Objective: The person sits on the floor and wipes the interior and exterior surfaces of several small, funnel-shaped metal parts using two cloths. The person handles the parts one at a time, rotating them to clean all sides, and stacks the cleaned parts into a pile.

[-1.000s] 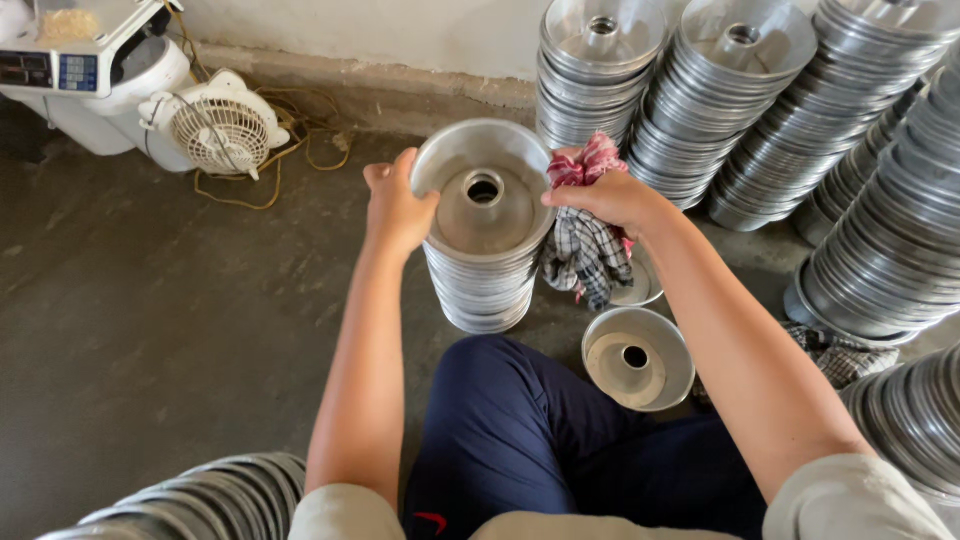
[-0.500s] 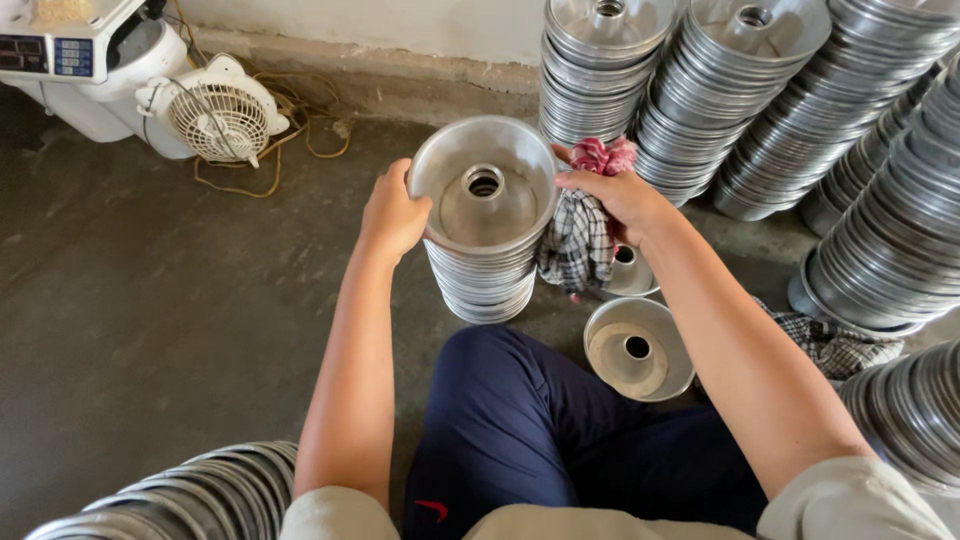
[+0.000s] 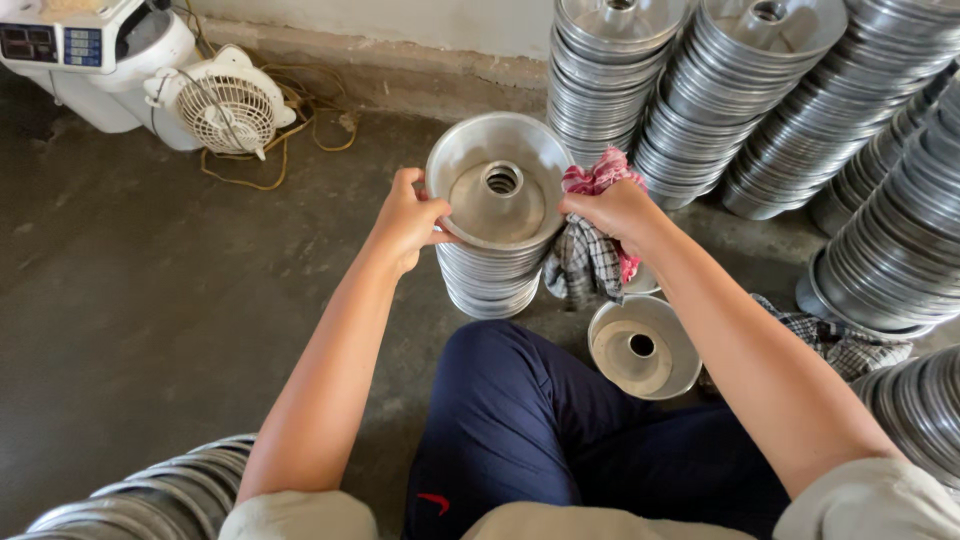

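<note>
A round metal ring pan (image 3: 497,190) with a centre tube tops a short stack of pans (image 3: 490,285) on the floor in front of me. My left hand (image 3: 407,220) grips the top pan's left rim, tilting it toward me. On the pan's right edge, my right hand (image 3: 618,212) is closed around a red and checked cloth (image 3: 590,255), which hangs down beside the stack.
A single ring pan (image 3: 643,347) lies on the floor by my right knee. Tall leaning stacks of pans (image 3: 740,90) fill the back and right. More pans (image 3: 160,495) lie at bottom left. A small white fan (image 3: 226,108) and a scale stand at back left.
The top pan has tipped up a little toward me. My right hand with the cloth has shifted along the pan's right rim. The view has drifted slightly.
</note>
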